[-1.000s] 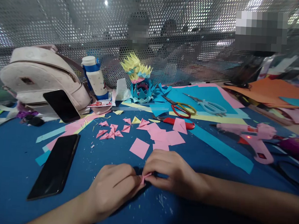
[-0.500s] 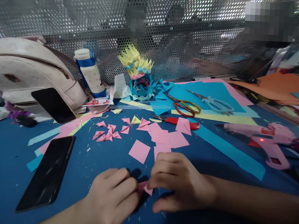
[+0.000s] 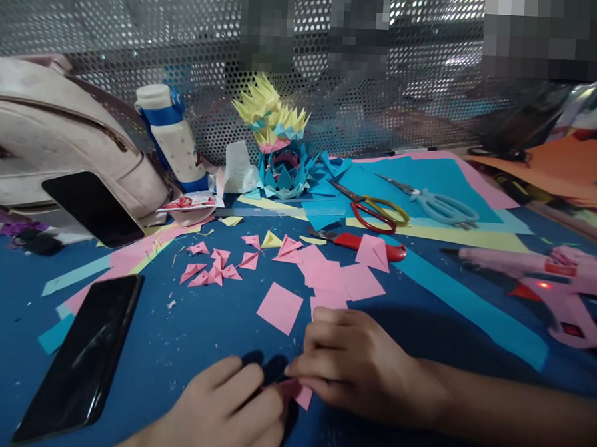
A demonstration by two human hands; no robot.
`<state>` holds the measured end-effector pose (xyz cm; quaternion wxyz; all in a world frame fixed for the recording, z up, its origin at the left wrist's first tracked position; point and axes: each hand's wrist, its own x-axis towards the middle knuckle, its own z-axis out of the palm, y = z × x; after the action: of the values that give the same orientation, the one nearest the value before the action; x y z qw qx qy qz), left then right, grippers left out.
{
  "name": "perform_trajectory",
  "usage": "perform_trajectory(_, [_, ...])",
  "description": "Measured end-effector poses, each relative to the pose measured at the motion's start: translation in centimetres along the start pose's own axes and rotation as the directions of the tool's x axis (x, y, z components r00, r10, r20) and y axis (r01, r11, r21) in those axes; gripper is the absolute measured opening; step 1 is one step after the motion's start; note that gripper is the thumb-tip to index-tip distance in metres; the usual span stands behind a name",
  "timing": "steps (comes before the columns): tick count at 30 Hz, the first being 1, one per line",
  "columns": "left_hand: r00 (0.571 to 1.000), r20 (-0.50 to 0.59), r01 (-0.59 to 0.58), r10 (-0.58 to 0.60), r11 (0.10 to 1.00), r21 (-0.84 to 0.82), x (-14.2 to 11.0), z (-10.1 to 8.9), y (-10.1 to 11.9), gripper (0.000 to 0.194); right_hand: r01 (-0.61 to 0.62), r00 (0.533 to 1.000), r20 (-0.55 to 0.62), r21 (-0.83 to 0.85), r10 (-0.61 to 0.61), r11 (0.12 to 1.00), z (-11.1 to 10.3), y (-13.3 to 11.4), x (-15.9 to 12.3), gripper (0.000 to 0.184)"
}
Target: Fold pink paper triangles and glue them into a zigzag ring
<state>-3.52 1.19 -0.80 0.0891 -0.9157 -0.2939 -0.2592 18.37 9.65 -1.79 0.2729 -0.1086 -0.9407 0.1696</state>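
Note:
A small folded piece of pink paper (image 3: 301, 393) is held between my two hands, just above the blue table (image 3: 159, 390). My left hand (image 3: 231, 407) is closed on its left side, the fingertips partly hidden. On the other side, my right hand (image 3: 356, 360) pinches it with thumb and fingers. Just beyond the hands lies a flat pink paper square (image 3: 280, 308), and next to it an overlapping pile of pink squares (image 3: 328, 272). Several folded pink triangles (image 3: 219, 266) are scattered to the left of that pile, with one yellow folded piece (image 3: 271, 239) behind.
A red-handled cutter (image 3: 345, 241), red-and-yellow scissors (image 3: 379, 211) and blue scissors (image 3: 440, 203) lie behind. At right is a pink glue gun (image 3: 556, 270) with its light on. Left are two phones (image 3: 78, 359), a bottle (image 3: 175, 140) and a backpack (image 3: 68, 131). A paper model (image 3: 281, 162) stands at the back.
My right thumb has come in against the fingers, closing on the pink paper. The paper sits slightly lower and further right. The whole view has shifted a little.

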Motion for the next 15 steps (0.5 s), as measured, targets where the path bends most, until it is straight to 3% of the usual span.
perform_trajectory(4, [0.999, 0.038, -0.013, 0.012, 0.999, 0.036, -0.59, 0.01, 0.17, 0.034, 0.049, 0.998, 0.047, -0.016, -0.048, 0.999, -0.22, -0.02, -0.39, 0.013])
perform_trajectory(10, [0.999, 0.006, 0.047, -0.047, 0.999, -0.008, -0.98, 0.65, 0.32, 0.029, 0.139, 0.978, 0.166, -0.056, -0.128, 0.989, -0.8, -0.34, -0.07, 0.017])
perform_trajectory(15, [0.998, 0.022, 0.063, -0.062, 0.997, -0.053, -0.86, 0.76, 0.21, 0.032, 0.21, 0.964, 0.174, -0.038, -0.2, 0.977, -0.73, -0.63, 0.26, 0.013])
